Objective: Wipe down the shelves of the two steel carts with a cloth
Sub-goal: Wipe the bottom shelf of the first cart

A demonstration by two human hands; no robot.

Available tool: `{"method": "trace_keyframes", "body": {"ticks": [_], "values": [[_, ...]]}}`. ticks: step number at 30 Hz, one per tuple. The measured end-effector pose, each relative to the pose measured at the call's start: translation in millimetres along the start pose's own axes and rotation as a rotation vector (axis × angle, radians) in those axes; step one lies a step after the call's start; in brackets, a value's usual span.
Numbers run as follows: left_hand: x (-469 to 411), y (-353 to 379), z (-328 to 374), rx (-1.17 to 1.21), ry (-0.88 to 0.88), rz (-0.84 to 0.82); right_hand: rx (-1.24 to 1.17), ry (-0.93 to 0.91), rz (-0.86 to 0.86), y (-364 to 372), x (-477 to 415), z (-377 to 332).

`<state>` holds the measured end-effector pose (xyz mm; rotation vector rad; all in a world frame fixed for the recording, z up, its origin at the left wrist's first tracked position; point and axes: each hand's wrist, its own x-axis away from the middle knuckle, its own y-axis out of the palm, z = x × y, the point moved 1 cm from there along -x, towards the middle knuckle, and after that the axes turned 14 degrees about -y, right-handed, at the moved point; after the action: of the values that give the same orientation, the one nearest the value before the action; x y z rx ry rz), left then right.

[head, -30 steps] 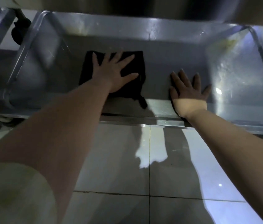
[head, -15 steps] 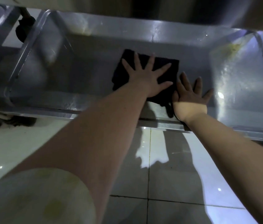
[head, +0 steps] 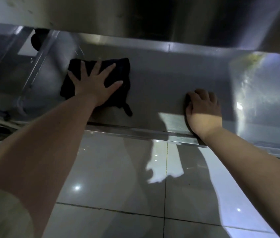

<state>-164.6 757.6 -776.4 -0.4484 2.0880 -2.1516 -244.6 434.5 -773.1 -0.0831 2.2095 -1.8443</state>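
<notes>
Our one head-worn view looks forward and down, close above the lower shelf [head: 170, 79] at twelve o'clock, with the tiled floor [head: 118, 177] at six.

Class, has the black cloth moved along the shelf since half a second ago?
Yes. The cloth under the left hand has slid left, away from the back-rim seam toward the left post.
</notes>
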Motion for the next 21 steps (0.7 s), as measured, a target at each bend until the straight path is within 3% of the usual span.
{"method": "trace_keyframes", "body": {"ticks": [6, 11, 15, 21], "values": [[-1, -1, 0, -0.008, 0.018, -0.005, -0.050, -0.053, -0.103, 13, -32, -60], [-8, -1, 7, -0.006, 0.027, -0.028, 0.036, -0.037, -0.113, 28, -30, -67], [-11, -2, 46, -0.012, 0.040, -0.031, 0.042, -0.043, -0.124, 30, -30, -67], [2, 4, 108, -0.031, 0.204, -0.003, -0.017, -0.004, -0.022, 29, -29, -62]]}}
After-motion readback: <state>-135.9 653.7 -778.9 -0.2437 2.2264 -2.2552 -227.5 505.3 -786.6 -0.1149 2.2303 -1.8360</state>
